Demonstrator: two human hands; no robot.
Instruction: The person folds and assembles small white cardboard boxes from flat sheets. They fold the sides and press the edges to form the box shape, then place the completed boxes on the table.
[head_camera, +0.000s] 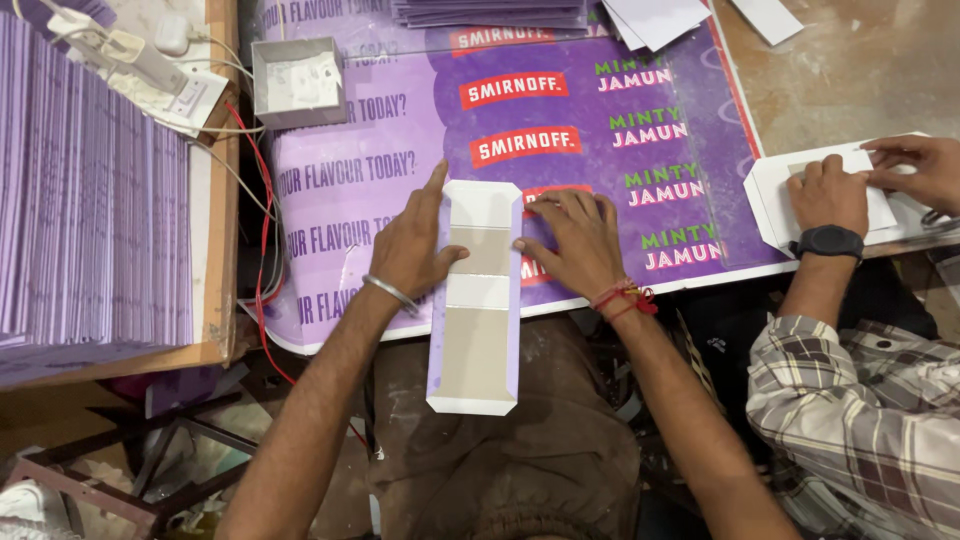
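Two bare hands press flat on a long white-and-grey folded cardboard strip with purple edges (478, 300). The left hand (412, 245) rests on its left edge, the right hand (575, 240) on its right, neither grip closed around it. The strip overhangs the purple printed counter (400, 190).

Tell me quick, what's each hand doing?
Left hand: open, pressing flat on the folded card strip.
Right hand: open, fingers pressing the strip's right edge.

Small grey box (297, 82) and cables (262, 215) crowd left, co-worker's hands (828, 195) block right, purple sheet (560, 130) ahead open
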